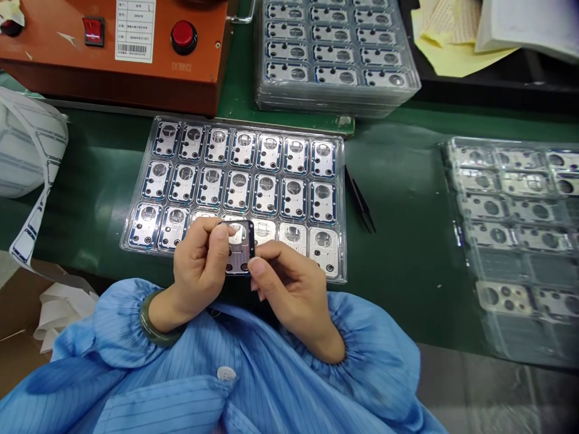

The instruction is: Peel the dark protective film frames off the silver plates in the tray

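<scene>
Your green-topped desk [407,289] carries a clear plastic tray of blue-edged metal plates [340,241] at centre, black tweezers [359,199] just right of it, an orange control box [113,66] upper left, a stack of clear trays [337,105] top centre, and another clear tray [497,337] at right.

Your one camera sits on your head, facing forward and down, close above your left hand [199,268] and right hand [294,295], your blue smock [226,398] along the bottom edge, the green counter [407,271] ahead.

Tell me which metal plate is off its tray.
The dark-edged plate pinched between the left hand and right hand; the others lie in clear plastic trays.
</scene>
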`<state>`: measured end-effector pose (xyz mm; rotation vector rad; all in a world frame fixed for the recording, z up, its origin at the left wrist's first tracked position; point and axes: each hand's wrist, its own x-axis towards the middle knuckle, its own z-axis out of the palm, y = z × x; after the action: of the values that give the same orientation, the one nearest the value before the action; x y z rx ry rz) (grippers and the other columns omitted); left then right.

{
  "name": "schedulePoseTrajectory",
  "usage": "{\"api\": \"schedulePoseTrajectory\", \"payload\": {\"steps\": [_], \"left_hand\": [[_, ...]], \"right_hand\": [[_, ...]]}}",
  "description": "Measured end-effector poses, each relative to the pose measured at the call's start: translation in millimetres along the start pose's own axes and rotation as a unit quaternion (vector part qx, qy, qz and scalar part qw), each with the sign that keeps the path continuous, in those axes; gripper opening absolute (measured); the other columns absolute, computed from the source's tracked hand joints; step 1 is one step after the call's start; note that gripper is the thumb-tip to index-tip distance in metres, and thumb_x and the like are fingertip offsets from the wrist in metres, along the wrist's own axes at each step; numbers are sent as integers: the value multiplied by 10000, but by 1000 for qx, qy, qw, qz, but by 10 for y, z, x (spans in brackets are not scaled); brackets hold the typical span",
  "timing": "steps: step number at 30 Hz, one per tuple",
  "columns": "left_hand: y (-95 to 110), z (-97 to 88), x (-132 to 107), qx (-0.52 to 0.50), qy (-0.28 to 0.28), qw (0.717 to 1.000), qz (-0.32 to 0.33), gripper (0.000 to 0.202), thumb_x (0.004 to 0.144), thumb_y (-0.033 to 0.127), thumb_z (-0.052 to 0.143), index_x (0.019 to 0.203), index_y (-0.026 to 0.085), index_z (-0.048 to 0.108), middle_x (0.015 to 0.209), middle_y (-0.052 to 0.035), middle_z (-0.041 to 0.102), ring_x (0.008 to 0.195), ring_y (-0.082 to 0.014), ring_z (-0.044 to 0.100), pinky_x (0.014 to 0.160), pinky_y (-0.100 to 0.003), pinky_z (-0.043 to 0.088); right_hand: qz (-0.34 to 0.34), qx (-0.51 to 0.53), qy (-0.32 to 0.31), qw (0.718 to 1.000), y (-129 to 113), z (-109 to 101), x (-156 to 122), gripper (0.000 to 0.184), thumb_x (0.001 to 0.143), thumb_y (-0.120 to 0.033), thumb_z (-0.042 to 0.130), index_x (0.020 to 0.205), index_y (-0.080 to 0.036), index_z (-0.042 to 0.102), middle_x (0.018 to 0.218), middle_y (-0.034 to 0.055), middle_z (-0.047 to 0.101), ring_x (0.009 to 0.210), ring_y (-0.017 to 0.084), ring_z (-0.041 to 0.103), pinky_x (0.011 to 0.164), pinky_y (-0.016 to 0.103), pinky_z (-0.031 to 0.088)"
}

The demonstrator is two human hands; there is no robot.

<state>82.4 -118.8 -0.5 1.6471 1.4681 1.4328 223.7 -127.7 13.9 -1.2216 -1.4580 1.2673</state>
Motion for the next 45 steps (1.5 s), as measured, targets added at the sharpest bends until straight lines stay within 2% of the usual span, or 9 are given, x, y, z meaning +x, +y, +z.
{"api": "schedulePoseTrajectory", "payload": {"steps": [5, 9, 16, 20, 26, 31, 38, 42, 45], "left_hand": [[15, -8, -4, -10, -20, 1000, 4, 133, 924, 201, 481, 828, 183, 571, 630, 45, 527, 473, -45, 445, 440, -159, 368], [19, -14, -6, -25, -29, 999, -4, 134, 923, 196, 477, 829, 181, 572, 605, 52, 497, 452, -42, 418, 415, -154, 348], [23, -13, 0, -15, -47, 999, 24, 119, 906, 204, 505, 814, 184, 578, 615, 41, 541, 487, -57, 457, 455, -171, 375], [30, -17, 0, -11, -72, 997, 29, 125, 904, 176, 496, 803, 181, 570, 598, 42, 530, 483, -56, 464, 462, -169, 379], [37, -30, 6, -26, -92, 995, 27, 130, 901, 191, 493, 793, 181, 566, 565, 45, 526, 460, -59, 464, 453, -171, 387], [77, -32, 34, -23, -117, 992, 29, 172, 886, 186, 500, 719, 180, 539, 477, 60, 472, 394, -54, 419, 400, -166, 356], [75, -23, 40, -23, -108, 993, 30, 209, 882, 190, 490, 675, 184, 522, 472, 53, 462, 387, -58, 396, 381, -170, 336], [76, -16, 38, -22, -124, 991, 39, 197, 871, 171, 501, 676, 177, 529, 473, 57, 454, 391, -52, 399, 391, -165, 341], [75, -16, 37, -34, -122, 992, 23, 203, 879, 171, 502, 678, 175, 531, 478, 58, 453, 394, -48, 390, 389, -162, 333]], "right_hand": [[-22, -32, 46, 998, 9, 53, 22, 220, 901, -294, 535, 704, -196, 554, 608, -25, 555, 509, 82, 484, 474, 215, 408], [-47, -42, 56, 996, 31, 66, 10, 216, 906, -274, 521, 708, -195, 555, 650, -12, 581, 555, 93, 518, 502, 220, 423], [-8, 27, 61, 998, 27, 66, 37, 212, 906, -368, 529, 792, -198, 583, 582, -46, 518, 458, 78, 460, 431, 211, 400], [-4, 37, 69, 997, 33, 60, 40, 240, 920, -339, 511, 737, -197, 572, 512, -61, 471, 427, 74, 437, 425, 210, 384], [-8, 47, 74, 996, 54, 59, 41, 261, 904, -383, 523, 723, -200, 566, 587, -33, 527, 474, 85, 450, 444, 223, 400], [-1, 59, 92, 994, 57, 67, 54, 285, 897, -363, 531, 667, -197, 552, 562, -40, 508, 470, 80, 442, 443, 218, 394], [20, 88, 42, 995, 12, 34, 77, 270, 861, -423, 575, 711, -198, 589, 608, -25, 564, 473, 83, 470, 417, 211, 408], [20, 67, 55, 996, 4, 42, 96, 255, 866, -363, 579, 670, -200, 573, 602, -24, 563, 522, 95, 510, 467, 220, 451], [10, 76, 49, 996, 20, 28, 92, 278, 879, -393, 559, 684, -195, 570, 602, -24, 560, 525, 92, 514, 472, 218, 449]]}}
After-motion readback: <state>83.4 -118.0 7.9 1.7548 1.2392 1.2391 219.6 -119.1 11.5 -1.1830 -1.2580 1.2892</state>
